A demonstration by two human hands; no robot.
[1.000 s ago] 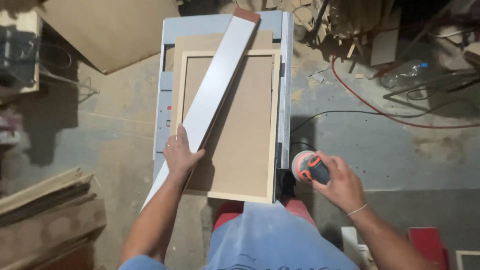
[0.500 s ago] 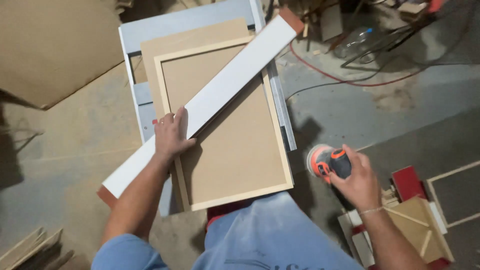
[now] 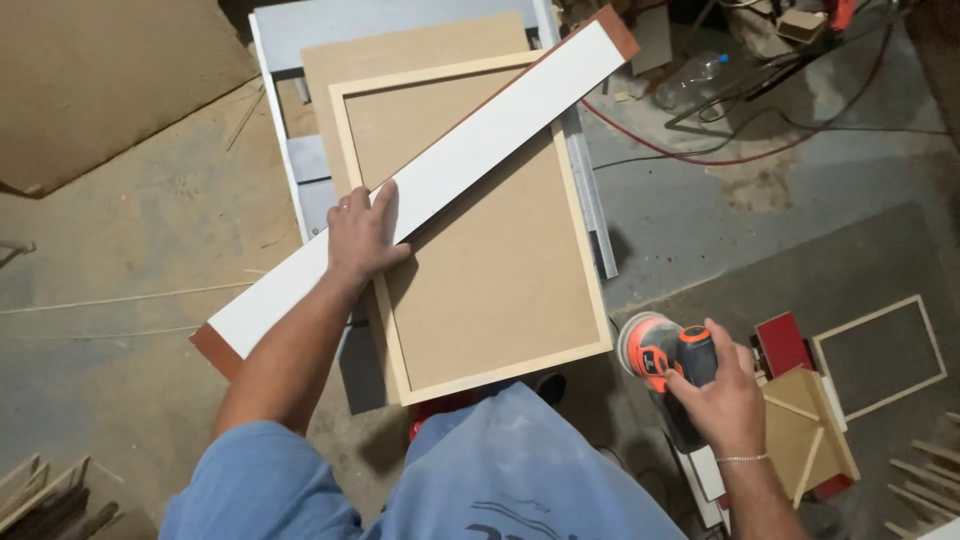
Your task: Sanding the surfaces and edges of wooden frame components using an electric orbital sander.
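I am looking down at a dusty workshop floor, where a grey-blue surface is carrying a framed brown panel with a pale wooden rim. A long white board with reddish-brown ends is lying slantwise across the panel, its upper end reaching past the surface's far right corner and its lower end hanging out over the floor on the left. My left hand is pressing down flat on the board near its middle, fingers spread and lying open on top rather than curled around it. My right hand is off the surface's near right corner, fingers wrapped closed around an orange and black sander, which is hanging just beside the panel's corner without touching it. Red cable is trailing across the floor beyond. Small wooden frames are lying on the floor to the right.
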